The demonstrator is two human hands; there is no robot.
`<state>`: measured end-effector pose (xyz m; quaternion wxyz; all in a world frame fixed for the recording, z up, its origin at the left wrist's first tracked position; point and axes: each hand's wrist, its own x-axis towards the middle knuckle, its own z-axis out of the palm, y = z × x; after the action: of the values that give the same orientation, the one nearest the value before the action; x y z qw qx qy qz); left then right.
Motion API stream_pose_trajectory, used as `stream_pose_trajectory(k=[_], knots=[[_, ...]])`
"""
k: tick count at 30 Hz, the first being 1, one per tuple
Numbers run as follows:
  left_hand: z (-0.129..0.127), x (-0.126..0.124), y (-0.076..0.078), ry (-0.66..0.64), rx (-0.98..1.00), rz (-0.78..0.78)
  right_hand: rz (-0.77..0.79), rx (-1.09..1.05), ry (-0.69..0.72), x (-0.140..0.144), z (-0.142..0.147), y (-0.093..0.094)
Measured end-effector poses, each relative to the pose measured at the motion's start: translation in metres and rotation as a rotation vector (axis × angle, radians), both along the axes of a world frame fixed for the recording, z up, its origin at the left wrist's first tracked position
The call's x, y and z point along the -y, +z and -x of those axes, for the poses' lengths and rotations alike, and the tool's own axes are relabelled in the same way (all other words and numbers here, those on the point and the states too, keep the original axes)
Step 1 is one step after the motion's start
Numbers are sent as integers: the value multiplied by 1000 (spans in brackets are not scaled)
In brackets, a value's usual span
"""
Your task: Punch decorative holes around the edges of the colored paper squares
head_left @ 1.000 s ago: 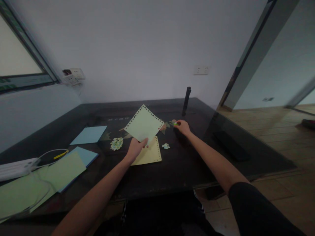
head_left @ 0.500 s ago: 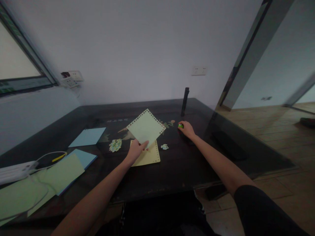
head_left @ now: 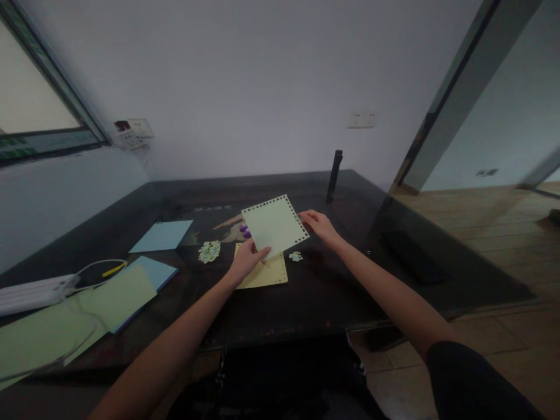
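Green sheet [head_left: 275, 226], edges already hole-punched, is up over table centre w/ my left hand [head_left: 245, 262] pinching its near corner; right hand [head_left: 321, 224], fingers loose, touches its right edge. Yellow punched sheet [head_left: 265, 272] lies beneath; plain sheets left unpunched.

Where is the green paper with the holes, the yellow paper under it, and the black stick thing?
green paper with holes [head_left: 275, 226], head view, middle of the sheet held up.
yellow paper [head_left: 266, 272], head view, bare part lying on the table.
black stick [head_left: 335, 174], head view, middle of its upright shaft.
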<state>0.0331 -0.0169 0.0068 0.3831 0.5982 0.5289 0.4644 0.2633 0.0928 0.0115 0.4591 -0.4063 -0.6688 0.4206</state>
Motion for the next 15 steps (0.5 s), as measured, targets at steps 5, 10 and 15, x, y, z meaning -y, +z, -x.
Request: stream_pose_trajectory(k=[5,10,15], knots=[[2,-3,1,-55,91,-38,157,-158,10,11,7,-4],[14,-15,-4,23,72,-78,184,-193,16,16,1,-5],[20,-20,-7,53,62,-147,170,-160,17,19,1,-4]])
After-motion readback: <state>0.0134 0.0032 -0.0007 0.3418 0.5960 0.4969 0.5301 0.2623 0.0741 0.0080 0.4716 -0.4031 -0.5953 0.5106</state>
